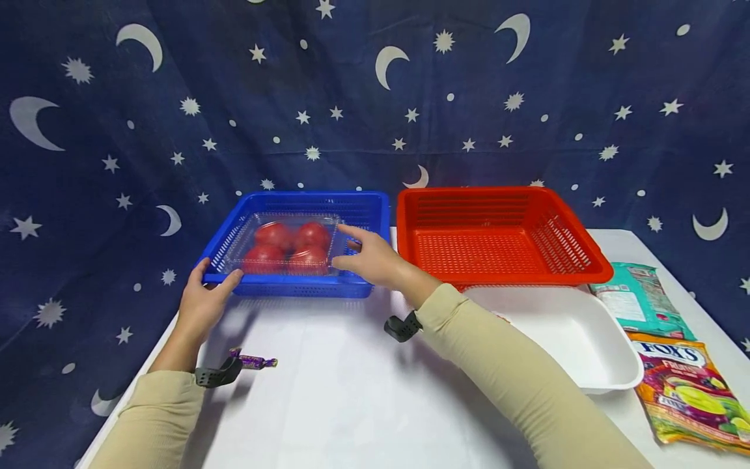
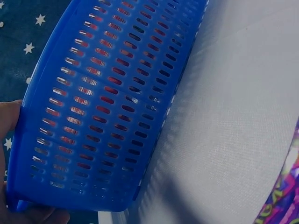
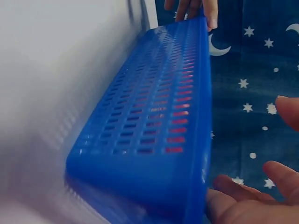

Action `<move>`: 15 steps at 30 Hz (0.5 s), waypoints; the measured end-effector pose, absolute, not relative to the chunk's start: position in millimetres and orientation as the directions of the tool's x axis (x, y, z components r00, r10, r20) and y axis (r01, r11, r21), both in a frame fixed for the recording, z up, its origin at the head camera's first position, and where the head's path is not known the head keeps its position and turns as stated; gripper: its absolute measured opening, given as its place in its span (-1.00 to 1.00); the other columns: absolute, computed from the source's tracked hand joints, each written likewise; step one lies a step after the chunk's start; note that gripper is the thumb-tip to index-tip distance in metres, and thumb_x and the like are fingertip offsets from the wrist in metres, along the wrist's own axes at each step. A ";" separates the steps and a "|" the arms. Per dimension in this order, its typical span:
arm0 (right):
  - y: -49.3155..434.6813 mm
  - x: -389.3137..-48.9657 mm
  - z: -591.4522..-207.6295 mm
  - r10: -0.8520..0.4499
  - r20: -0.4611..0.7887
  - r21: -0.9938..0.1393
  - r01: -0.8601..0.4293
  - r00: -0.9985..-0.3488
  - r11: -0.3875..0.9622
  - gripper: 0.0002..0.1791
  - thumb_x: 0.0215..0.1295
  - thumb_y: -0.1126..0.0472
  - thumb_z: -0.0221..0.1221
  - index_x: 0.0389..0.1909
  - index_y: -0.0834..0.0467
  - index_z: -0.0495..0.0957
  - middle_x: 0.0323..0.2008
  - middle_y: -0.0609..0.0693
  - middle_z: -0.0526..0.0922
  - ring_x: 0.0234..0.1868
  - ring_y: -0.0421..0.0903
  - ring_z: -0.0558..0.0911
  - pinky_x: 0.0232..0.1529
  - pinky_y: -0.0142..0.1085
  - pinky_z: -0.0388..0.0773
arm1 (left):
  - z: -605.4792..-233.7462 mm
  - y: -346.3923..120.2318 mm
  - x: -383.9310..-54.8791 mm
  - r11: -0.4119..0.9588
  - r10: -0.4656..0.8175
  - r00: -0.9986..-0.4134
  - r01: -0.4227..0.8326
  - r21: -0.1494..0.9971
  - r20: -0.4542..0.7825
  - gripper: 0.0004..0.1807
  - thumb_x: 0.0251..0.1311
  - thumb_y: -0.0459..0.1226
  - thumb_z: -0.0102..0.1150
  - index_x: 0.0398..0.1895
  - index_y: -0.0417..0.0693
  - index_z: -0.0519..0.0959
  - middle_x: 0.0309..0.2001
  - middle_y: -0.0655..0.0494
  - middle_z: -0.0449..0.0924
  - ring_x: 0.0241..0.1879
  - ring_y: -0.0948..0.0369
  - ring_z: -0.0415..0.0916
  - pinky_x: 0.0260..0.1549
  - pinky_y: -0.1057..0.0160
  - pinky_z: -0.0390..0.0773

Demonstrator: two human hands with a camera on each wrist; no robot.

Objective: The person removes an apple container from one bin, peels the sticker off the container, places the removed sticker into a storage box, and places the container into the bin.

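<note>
A blue basket [image 1: 293, 286] with slotted walls stands at the back left of the table. Inside it lies a clear plastic container [image 1: 239, 246] with several round red fruits [image 1: 273, 236], whose kind I cannot tell. My left hand [image 1: 202, 303] grips the basket's front left corner, thumb over the rim and fingers around the outside. Over the basket's right side, my right hand [image 1: 375, 260] reaches in with thumb and forefinger spread, close to the container's right edge. Nothing is visibly pinched in it. The right wrist view shows those spread fingers [image 3: 280, 179] just beyond the blue rim.
Right of the blue basket stands a red basket [image 1: 586, 264], with a white tub [image 1: 562, 326] in front. Two snack bags, one teal [image 1: 633, 299] and one orange [image 1: 691, 391], lie at the right. A purple-wrapped candy [image 1: 254, 361] lies near my left wrist. A starry curtain [image 1: 351, 85] hangs behind.
</note>
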State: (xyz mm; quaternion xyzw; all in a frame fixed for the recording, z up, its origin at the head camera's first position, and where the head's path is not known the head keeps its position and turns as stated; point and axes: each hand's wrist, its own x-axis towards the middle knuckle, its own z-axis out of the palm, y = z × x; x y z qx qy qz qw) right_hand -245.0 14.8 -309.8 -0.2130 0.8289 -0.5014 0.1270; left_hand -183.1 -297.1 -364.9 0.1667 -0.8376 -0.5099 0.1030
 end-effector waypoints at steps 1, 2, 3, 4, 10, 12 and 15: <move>19.7 -241.8 -308.6 -0.482 0.009 -0.885 -0.232 -0.876 0.404 -0.19 0.30 0.14 0.29 0.54 0.04 0.20 0.49 0.06 0.23 0.42 0.05 0.34 0.30 -0.08 0.38 | -364.7 -297.7 -182.7 0.431 -0.381 -0.925 -0.174 0.885 0.003 0.02 0.35 0.02 0.17 0.61 -0.15 -0.22 0.51 -0.37 -0.03 0.43 -0.19 0.11 0.36 -0.09 0.17; 24.8 -238.8 -307.6 -0.483 0.015 -0.885 -0.236 -0.875 0.401 -0.19 0.29 0.14 0.29 0.54 0.04 0.20 0.49 0.05 0.24 0.42 0.04 0.34 0.30 -0.08 0.38 | -364.3 -298.3 -182.5 0.448 -0.381 -0.924 -0.175 0.877 0.010 0.02 0.35 0.02 0.16 0.61 -0.17 -0.21 0.51 -0.38 -0.03 0.43 -0.21 0.09 0.37 -0.10 0.15; 30.1 -236.0 -306.7 -0.482 0.019 -0.883 -0.241 -0.876 0.403 -0.18 0.28 0.13 0.30 0.53 0.04 0.21 0.48 0.06 0.25 0.41 0.02 0.35 0.29 -0.08 0.39 | -363.6 -298.6 -182.3 0.467 -0.384 -0.923 -0.180 0.866 0.016 0.02 0.35 0.03 0.16 0.61 -0.19 -0.20 0.51 -0.40 -0.06 0.44 -0.23 0.05 0.39 -0.11 0.11; 35.4 -233.4 -305.7 -0.479 0.016 -0.879 -0.240 -0.878 0.412 -0.18 0.28 0.12 0.30 0.54 0.03 0.20 0.48 0.06 0.26 0.41 0.02 0.35 0.29 -0.07 0.39 | -363.1 -298.8 -182.2 0.487 -0.388 -0.922 -0.186 0.853 0.020 0.02 0.35 0.03 0.16 0.60 -0.21 -0.20 0.51 -0.42 -0.10 0.45 -0.25 0.01 0.40 -0.13 0.07; 67.7 -221.7 -303.7 -0.494 0.008 -0.848 -0.268 -0.869 0.458 -0.18 0.29 0.09 0.29 0.54 0.04 0.19 0.47 0.11 0.26 0.43 0.04 0.33 0.29 -0.01 0.37 | -358.6 -297.5 -177.6 0.613 -0.428 -0.901 -0.236 0.754 0.066 0.03 0.32 0.07 0.18 0.60 -0.22 -0.14 0.53 -0.41 -0.36 0.48 -0.36 -0.32 0.39 -0.30 -0.10; 80.7 -215.7 -304.3 -0.499 0.019 -0.837 -0.287 -0.866 0.466 -0.17 0.28 0.10 0.29 0.53 0.07 0.19 0.46 0.15 0.28 0.42 0.07 0.33 0.30 0.03 0.36 | -354.3 -293.8 -174.1 0.655 -0.418 -0.902 -0.219 0.723 0.105 0.03 0.30 0.07 0.20 0.59 -0.22 -0.12 0.54 -0.39 -0.39 0.48 -0.35 -0.39 0.36 -0.35 -0.12; 103.7 -204.1 -304.9 -0.489 0.032 -0.812 -0.308 -0.872 0.496 -0.17 0.27 0.07 0.30 0.53 0.10 0.20 0.43 0.18 0.32 0.41 0.12 0.34 0.32 0.09 0.31 | -343.8 -282.6 -166.8 0.727 -0.374 -0.908 -0.162 0.668 0.187 0.05 0.25 0.08 0.24 0.58 -0.25 -0.06 0.54 -0.38 -0.36 0.48 -0.34 -0.41 0.34 -0.40 -0.16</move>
